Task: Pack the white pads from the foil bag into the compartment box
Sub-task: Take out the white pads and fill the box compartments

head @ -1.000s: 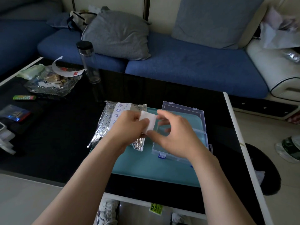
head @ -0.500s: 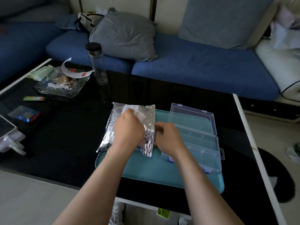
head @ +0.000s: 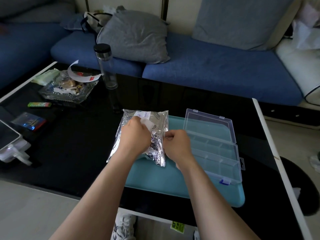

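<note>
One foil bag (head: 156, 149) overhangs the teal mat's (head: 164, 184) left edge. My left hand (head: 136, 137) pinches one white pad (head: 147, 124) atop it; my right hand (head: 176, 145) grips the bag's right edge (one compartment box (head: 214, 149) open just beside). A stretch of mat shows in front.

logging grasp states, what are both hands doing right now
left hand: grips a white pad over the foil bag
right hand: fingers curled, pinches the foil bag's right edge
</note>
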Motion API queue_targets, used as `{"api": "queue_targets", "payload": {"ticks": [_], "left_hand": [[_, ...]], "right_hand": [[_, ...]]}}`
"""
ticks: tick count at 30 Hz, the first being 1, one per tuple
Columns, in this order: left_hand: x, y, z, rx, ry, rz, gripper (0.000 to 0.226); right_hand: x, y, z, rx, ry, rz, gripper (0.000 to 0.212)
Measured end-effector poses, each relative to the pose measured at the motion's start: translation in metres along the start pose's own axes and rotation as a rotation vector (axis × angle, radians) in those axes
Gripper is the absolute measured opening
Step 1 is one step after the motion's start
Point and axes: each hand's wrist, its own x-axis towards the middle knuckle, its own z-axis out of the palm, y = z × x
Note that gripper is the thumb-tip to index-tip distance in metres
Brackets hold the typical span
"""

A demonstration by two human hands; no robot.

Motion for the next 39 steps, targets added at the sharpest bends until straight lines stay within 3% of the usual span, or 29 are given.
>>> {"api": "queue_targets", "payload": {"ticks": [6,12,18,21,23,25,30,34,39], "left_hand": [[-0.001,-0.001,0.001,0.034,-0.021,0.006,0.018],[-0.003,0.003,0.001,0.069,-0.024,0.018,0.016],[-0.008,0.014,0.008,0.145,0.088,0.121,0.016],[-0.012,0.025,0.013,0.051,0.097,0.126,0.021],[-0.013,0.032,0.018,-0.090,0.010,0.094,0.022],[-0.017,0.040,0.025,-0.367,-0.179,0.055,0.019],[-0.028,0.060,0.031,-0.680,-0.560,-0.016,0.027],[-0.029,0.067,0.031,-0.828,-0.545,-0.137,0.032],[-0.035,0.071,0.032,-0.835,-0.548,-0.163,0.033]], "right_hand": [[-0.004,-0.020,-0.019,-0.122,-0.009,-0.070,0.045],[-0.005,-0.019,-0.055,-0.112,0.030,-0.119,0.022],[-0.017,-0.017,-0.091,-0.085,0.151,-0.207,0.015],[-0.024,-0.020,-0.102,0.043,0.183,-0.221,0.019],[-0.031,-0.024,-0.111,0.153,0.189,-0.258,0.022],[-0.036,-0.027,-0.118,0.187,0.185,-0.306,0.024],[-0.040,-0.027,-0.132,-0.026,0.178,-0.422,0.034],[-0.038,-0.027,-0.152,-0.062,0.150,-0.405,0.028],[-0.042,-0.028,-0.162,-0.129,0.043,-0.405,0.031]]}}
